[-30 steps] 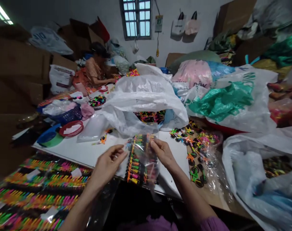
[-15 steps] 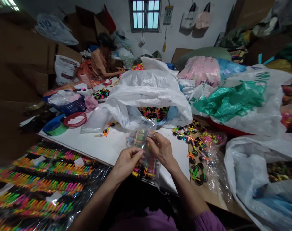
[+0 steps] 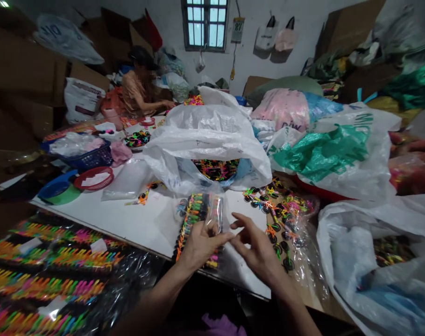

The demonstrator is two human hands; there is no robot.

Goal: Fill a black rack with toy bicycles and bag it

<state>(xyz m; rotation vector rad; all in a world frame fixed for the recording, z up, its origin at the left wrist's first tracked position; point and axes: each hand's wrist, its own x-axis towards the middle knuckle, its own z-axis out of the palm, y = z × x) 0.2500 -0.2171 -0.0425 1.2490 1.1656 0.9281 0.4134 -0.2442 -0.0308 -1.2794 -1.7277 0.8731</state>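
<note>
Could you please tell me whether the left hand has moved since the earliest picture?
Yes: the left hand has moved to the right, farther from the red basket.

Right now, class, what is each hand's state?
Left hand: fingers curled over the clear packet; hold cannot be told.
Right hand: open, fingers apart, nothing visibly held.

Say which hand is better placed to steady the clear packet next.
Probably the left hand: it lies over the clear packet, while the right hand is mostly off to its right, spread open, nearer the loose colourful toys.
</note>
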